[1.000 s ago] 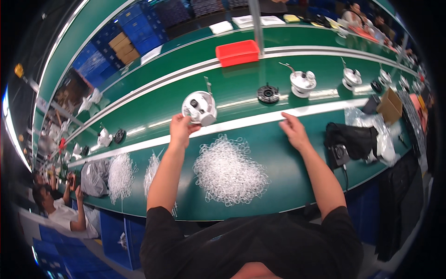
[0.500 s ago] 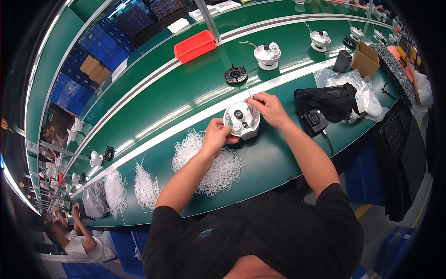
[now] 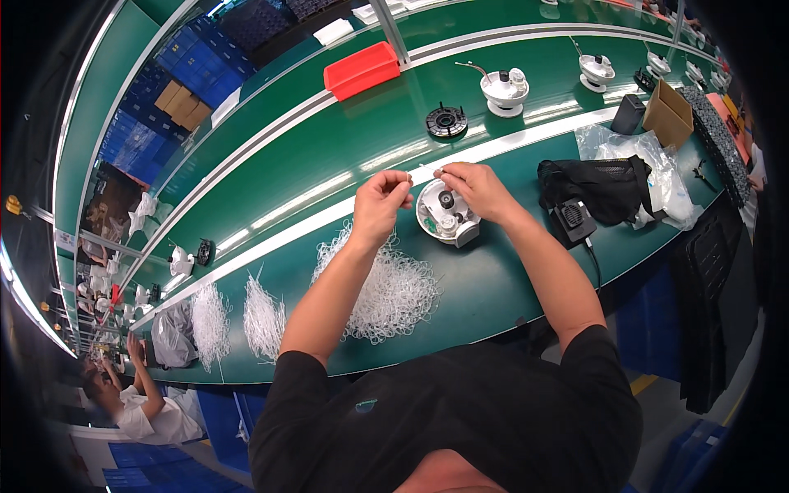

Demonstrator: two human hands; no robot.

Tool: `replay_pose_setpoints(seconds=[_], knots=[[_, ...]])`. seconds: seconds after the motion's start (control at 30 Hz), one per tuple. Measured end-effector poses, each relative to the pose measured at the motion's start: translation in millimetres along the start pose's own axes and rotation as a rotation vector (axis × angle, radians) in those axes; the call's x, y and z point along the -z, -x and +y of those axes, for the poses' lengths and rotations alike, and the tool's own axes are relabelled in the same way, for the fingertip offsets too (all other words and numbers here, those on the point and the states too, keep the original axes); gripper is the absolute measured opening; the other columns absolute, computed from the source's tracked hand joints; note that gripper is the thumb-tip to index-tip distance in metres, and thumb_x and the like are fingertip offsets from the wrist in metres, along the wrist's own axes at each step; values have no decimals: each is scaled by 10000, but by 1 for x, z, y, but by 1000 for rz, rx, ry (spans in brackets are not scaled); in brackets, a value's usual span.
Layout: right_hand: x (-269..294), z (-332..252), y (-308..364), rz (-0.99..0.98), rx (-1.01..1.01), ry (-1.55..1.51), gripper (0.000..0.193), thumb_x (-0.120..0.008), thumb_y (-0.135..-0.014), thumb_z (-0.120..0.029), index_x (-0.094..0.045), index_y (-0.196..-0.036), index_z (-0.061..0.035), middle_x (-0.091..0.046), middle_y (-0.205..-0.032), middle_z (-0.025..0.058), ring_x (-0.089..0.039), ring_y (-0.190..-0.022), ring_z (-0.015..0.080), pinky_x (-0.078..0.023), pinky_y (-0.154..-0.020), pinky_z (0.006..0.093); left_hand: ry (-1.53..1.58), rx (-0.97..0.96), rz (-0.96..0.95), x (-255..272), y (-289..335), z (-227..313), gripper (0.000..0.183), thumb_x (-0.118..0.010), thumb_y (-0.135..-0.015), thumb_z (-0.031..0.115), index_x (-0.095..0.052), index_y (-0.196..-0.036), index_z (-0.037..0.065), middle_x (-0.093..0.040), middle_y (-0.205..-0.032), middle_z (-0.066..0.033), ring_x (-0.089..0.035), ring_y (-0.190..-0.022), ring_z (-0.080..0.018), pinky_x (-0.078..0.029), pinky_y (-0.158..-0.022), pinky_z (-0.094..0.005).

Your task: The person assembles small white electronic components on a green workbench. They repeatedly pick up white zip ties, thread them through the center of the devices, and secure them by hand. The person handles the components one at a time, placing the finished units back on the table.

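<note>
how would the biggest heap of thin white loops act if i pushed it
The heap of thin white loops would probably spread, since nothing visible walls it in. Its loops may snag and drag one another, because many overlap. Each looks thin, so they are likely light and bendy.

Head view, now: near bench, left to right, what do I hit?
Grey plastic bag, leftmost white pile, narrow white pile, large pile of white loops, round white unit, black boxy device with a cable, open cardboard box.
</note>
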State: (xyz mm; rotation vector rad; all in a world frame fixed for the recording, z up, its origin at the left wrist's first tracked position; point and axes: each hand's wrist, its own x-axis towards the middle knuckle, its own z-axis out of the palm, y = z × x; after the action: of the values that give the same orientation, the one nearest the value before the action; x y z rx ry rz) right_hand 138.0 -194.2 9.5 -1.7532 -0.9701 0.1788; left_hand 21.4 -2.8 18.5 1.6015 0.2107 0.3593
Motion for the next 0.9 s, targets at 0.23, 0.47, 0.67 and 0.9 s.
replay_pose_setpoints(seconds=[0.23,0.47,0.67,0.9], knots=[[1,-4,-2,-73,-4,50,251,-542,-986,-146,-668,-1133,14,-683,-990,178,-679,-832,286,-525,-759,386,266,-85,2,-16,-13,-4,224,-687,-934,72,-597,-1109,-36,-678,-998,-105,-660,-838,-153,-577,-752,-292],[3,4,-1,-100,125,157,231,-534,-967,-115,-643,-1126,12,-657,-1033,198,-633,-962,368,-504,-834,429,89,-20,-88,-25,-16,-9,182,-671,-935,48,-650,-1100,-26,-684,-921,-61,-637,-782,-107,-549,-720,-254],[6,9,-1,-90,107,124,233,-539,-960,-98,-642,-1145,0,-661,-996,197,-649,-907,369,-515,-806,430,-49,-42,-119,-31,-19,-1,149,-678,-917,29,-683,-1060,-13,-699,-900,-31,-619,-754,-65,-509,-682,-213],[4,1,2,-24,-6,-122,259,-571,-965,-96,-645,-1192,6,-681,-907,151,-688,-825,229,-533,-735,351,-189,-88,-133,-35,-23,-12,124,-705,-902,41,-689,-1004,-26,-720,-877,-59,-647,-773,-95,-521,-684,-248]])
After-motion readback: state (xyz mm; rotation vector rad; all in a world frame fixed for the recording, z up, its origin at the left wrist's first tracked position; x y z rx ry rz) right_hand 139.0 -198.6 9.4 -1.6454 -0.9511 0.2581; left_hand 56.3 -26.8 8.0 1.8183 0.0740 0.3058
